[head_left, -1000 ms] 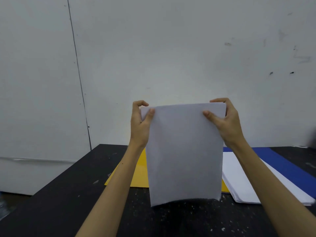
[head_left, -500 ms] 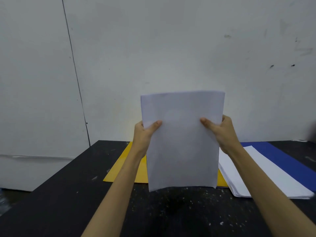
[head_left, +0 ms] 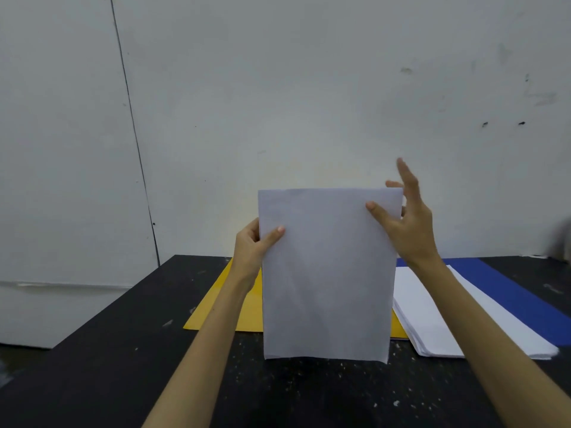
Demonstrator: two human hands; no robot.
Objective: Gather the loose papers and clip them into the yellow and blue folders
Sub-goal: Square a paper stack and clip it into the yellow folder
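Observation:
I hold a stack of white papers (head_left: 327, 273) upright, its bottom edge resting on the black table (head_left: 123, 350). My left hand (head_left: 251, 247) grips its left edge, thumb on the front. My right hand (head_left: 408, 217) is at the upper right edge, thumb pressed on the front and fingers spread up and away behind it. Behind the sheets lies the yellow folder (head_left: 222, 304), flat and partly hidden. The blue folder (head_left: 519, 291) lies flat at the right with a second pile of white papers (head_left: 438, 316) on it.
A pale wall (head_left: 309, 88) rises just behind the table's far edge. The table's left edge runs diagonally toward me, with floor below it. A dark blurred shape (head_left: 562, 242) shows at the right frame edge.
The paper stack has dropped until its bottom edge meets the table. My right hand has slid up to the top corner and its fingers have opened out; my left hand keeps its grip.

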